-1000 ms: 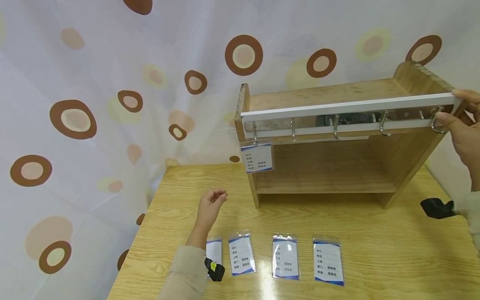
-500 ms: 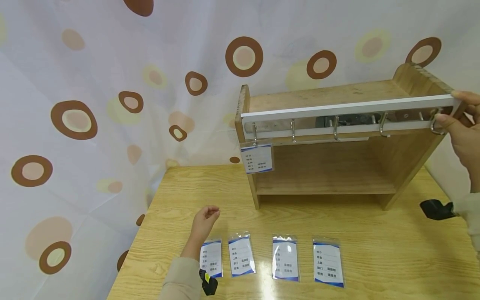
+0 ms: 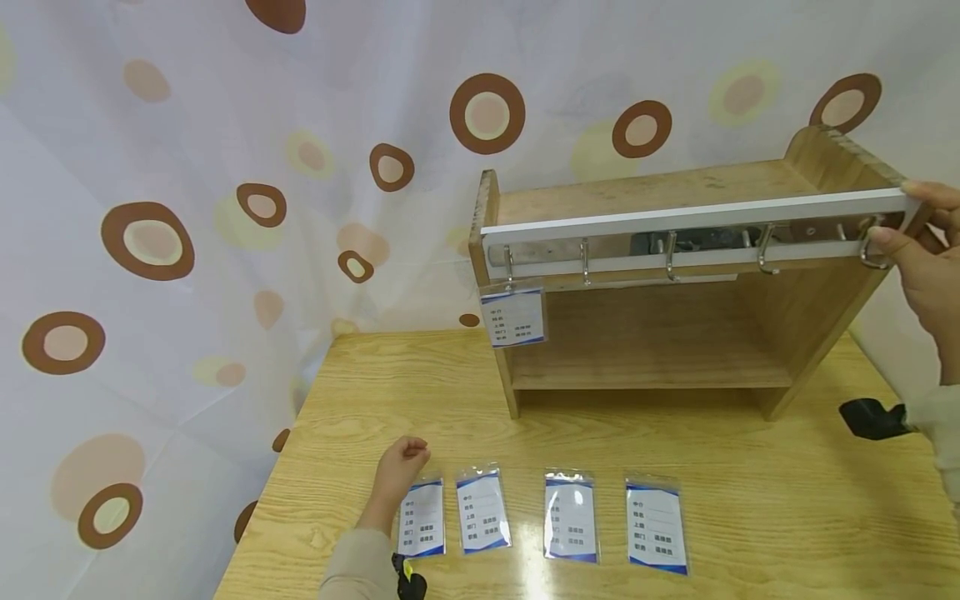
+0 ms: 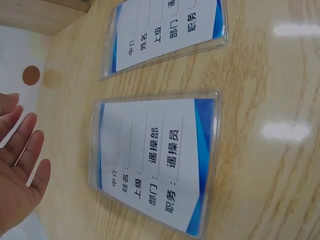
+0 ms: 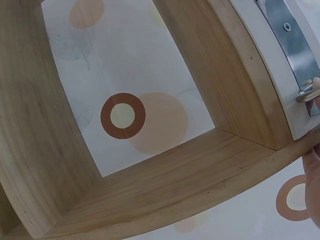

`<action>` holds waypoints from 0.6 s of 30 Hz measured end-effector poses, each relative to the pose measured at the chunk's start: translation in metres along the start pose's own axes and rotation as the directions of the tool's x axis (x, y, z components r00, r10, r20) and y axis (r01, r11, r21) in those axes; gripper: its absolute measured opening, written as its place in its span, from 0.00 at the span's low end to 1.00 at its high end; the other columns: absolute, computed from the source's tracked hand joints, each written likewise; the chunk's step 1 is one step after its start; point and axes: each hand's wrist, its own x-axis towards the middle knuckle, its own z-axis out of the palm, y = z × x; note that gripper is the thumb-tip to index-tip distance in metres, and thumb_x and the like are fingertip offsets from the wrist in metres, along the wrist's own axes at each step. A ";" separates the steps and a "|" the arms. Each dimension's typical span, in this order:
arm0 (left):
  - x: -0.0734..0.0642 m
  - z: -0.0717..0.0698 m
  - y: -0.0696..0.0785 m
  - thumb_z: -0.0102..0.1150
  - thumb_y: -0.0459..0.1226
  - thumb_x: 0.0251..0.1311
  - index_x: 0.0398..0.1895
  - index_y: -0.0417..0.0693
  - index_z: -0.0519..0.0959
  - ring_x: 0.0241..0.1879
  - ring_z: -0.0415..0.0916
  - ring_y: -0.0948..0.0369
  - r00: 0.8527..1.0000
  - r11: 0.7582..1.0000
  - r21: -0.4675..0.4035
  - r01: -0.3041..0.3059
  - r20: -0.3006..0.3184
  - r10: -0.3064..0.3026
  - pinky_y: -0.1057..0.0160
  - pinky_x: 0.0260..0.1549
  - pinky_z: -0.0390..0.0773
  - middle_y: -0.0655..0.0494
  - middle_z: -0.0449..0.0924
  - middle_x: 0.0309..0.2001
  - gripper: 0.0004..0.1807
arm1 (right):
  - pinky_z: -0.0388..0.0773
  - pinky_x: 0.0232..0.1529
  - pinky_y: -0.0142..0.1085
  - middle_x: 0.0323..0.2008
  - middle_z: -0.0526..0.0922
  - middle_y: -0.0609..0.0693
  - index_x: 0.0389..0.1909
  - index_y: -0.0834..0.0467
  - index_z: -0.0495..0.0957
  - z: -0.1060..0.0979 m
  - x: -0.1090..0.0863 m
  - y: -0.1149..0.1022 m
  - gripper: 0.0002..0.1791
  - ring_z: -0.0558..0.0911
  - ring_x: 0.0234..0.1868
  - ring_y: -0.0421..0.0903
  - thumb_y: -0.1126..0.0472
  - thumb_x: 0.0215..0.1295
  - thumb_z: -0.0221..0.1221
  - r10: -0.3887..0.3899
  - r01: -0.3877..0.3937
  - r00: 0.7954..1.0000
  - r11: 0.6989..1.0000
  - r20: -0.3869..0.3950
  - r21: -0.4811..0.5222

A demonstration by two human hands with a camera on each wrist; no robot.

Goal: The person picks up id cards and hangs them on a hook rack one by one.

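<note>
My left hand (image 3: 397, 475) hovers with fingers loosely bent at the top edge of the leftmost badge holder (image 3: 423, 517); nothing is in it. In the left wrist view that clear-sleeved badge holder (image 4: 145, 150) lies flat beside the fingers (image 4: 27, 150). My right hand (image 3: 930, 275) grips the right end of the white-edged hook rail (image 3: 697, 212), its thumb at the last hook (image 3: 873, 250). The rail runs along the front of a wooden shelf (image 3: 652, 342). From its leftmost hook (image 3: 510, 265) hangs another badge holder (image 3: 514, 318).
Three more badge holders lie in a row to the right: one tilted (image 3: 483, 510), one in the middle (image 3: 571, 517), one farther right (image 3: 657, 525). They rest on the wood-grain table (image 3: 750, 483). A patterned curtain (image 3: 300, 108) hangs behind.
My left hand has moved down and slightly left, from the table beside the shelf toward the leftmost badge holder, which now shows fully. My right hand stays in place on the rail.
</note>
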 end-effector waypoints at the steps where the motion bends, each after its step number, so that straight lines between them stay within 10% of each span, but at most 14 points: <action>1: -0.001 0.000 -0.002 0.51 0.32 0.56 0.41 0.32 0.71 0.38 0.72 0.52 1.000 1.000 0.015 0.008 -0.003 -0.008 0.57 0.38 0.72 0.48 0.74 0.36 0.13 | 0.68 0.38 0.19 0.37 0.72 0.47 0.47 0.67 0.69 0.000 0.000 0.000 0.22 0.73 0.36 0.36 0.75 0.46 0.56 -0.007 0.007 1.000 1.000 0.001 -0.026; 18: -0.009 -0.007 -0.032 0.52 0.34 0.54 0.43 0.35 0.72 0.49 0.64 0.43 0.994 0.985 0.141 0.104 -0.035 -0.100 0.47 0.45 0.65 0.39 0.69 0.47 0.14 | 0.68 0.40 0.20 0.35 0.72 0.45 0.49 0.68 0.67 -0.001 0.001 0.002 0.23 0.71 0.37 0.36 0.76 0.48 0.54 -0.047 0.048 0.999 0.996 0.021 -0.075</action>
